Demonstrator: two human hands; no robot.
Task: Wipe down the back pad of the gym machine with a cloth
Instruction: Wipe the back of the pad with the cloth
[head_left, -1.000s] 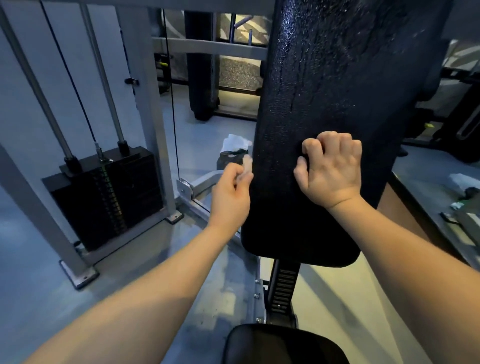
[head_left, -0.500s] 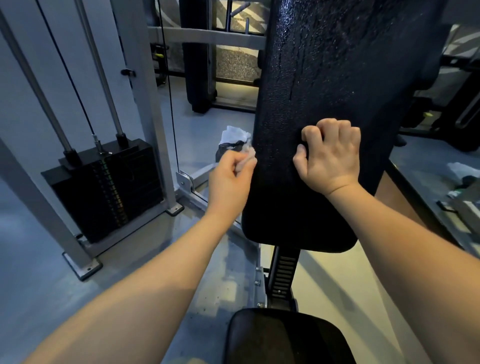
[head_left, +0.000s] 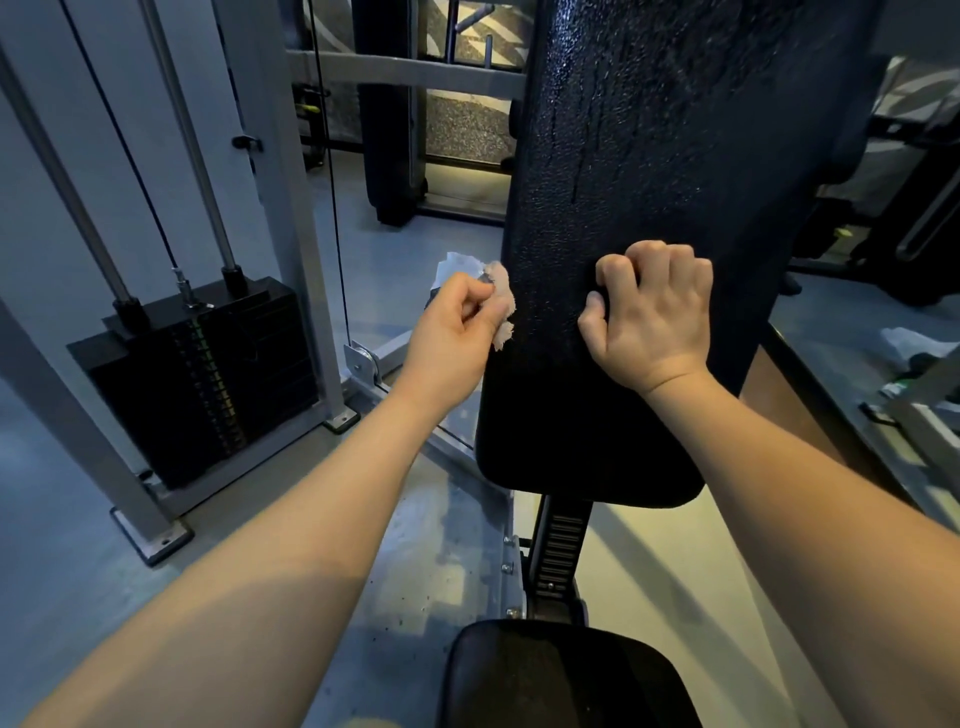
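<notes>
Back pad (head_left: 649, 156) (black, wet-streaked), left hand (head_left: 457, 332) pinching cloth (head_left: 503, 306) at its edge, right hand (head_left: 654, 322) fisted on it.

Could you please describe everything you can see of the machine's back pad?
The back pad is a tall black cushion with a pebbled, vinyl-like skin and rounded lower corners, standing upright on a notched post above the seat. Its upper part glistens with droplets and drip streaks; the lower part looks dull. The right hand rests curled against its face at mid-height, and the left hand pinches a small pinkish cloth against its left edge.
</notes>
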